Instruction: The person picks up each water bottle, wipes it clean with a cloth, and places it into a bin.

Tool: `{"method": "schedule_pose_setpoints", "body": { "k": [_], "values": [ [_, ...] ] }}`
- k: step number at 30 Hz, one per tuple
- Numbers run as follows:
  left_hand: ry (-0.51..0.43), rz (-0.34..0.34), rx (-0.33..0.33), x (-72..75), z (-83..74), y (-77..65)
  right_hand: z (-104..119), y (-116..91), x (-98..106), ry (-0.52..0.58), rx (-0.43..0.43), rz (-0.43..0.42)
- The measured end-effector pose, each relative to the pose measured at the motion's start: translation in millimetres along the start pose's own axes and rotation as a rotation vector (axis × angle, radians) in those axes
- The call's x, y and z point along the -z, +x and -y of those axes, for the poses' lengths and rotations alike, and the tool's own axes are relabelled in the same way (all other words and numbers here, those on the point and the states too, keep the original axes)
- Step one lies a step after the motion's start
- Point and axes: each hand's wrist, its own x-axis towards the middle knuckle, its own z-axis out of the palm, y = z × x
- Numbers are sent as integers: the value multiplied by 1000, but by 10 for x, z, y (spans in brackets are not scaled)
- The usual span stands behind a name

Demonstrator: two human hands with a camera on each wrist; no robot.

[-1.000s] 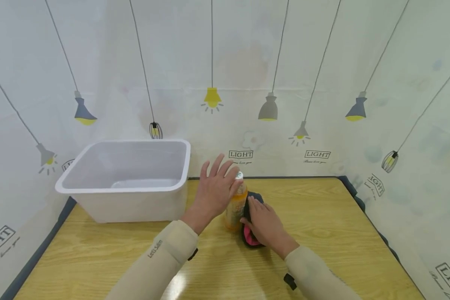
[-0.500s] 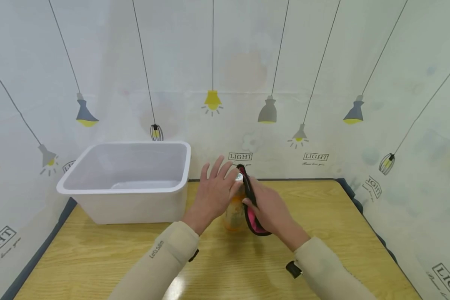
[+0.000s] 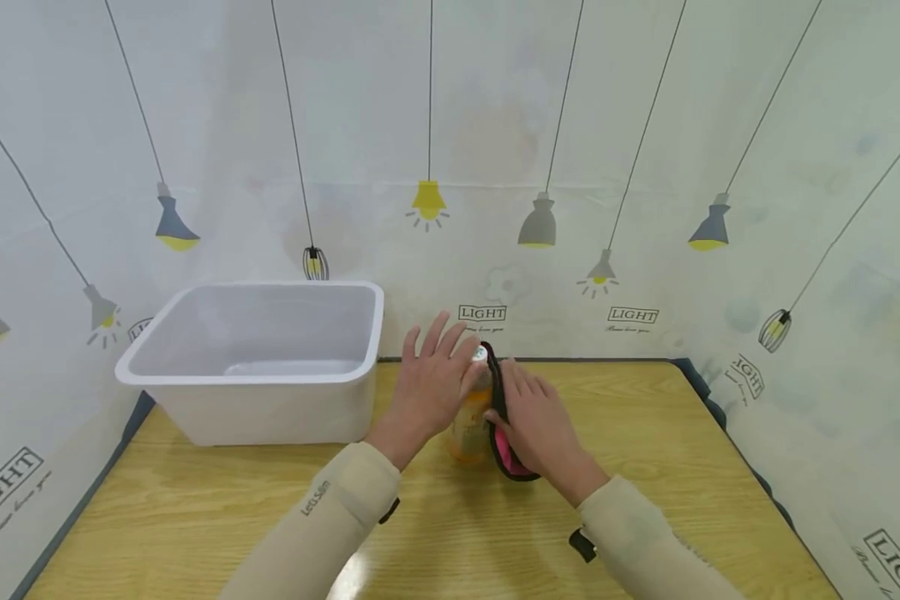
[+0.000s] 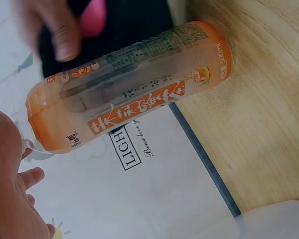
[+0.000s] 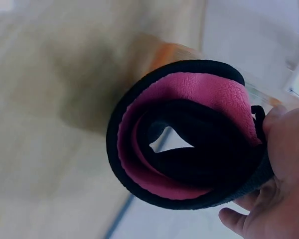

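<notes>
An orange-labelled plastic drink bottle stands upright near the middle of the wooden table, its white cap showing. At its neck is my left hand, thumb and forefinger round the top while the other fingers spread upward. The left wrist view shows the bottle's label with "500mL". My right hand holds a rolled black cloth piece with pink fleecy lining close against the bottle's right side. Seen end-on in the right wrist view, the roll has a hollow centre, with the thumb and fingers on its edge.
A large white plastic tub stands at the left back of the table. Behind, a pale backdrop printed with hanging lamps rises from the table's rear edge and runs along both sides.
My right hand has raised the cloth roll beside the bottle toward the cap and turned it more upright, then lowered it slightly. The left hand stays at the bottle's top.
</notes>
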Motion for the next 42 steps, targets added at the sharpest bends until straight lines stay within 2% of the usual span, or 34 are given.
{"method": "schedule_pose_setpoints", "body": {
  "k": [6,12,17,22,26,31,37,42],
  "values": [
    [-17,22,0,-3,-2,14,32,-112,-316,49,-18,127],
    [-11,33,9,-19,-1,15,70,-191,-502,8,-10,229],
    [-16,40,1,-32,0,17,57,-218,-625,33,-36,291],
    [-28,15,-4,-30,4,7,26,-169,-616,150,-73,234],
    [-25,1,-4,-39,17,2,31,-118,-473,318,-119,175],
    [-23,0,4,-41,21,8,18,-67,-251,468,-112,86],
    [-16,8,1,-44,15,9,-19,0,-28,535,-93,32],
    [-23,-4,3,-52,9,6,-23,61,83,467,-34,-47]
  ]
}}
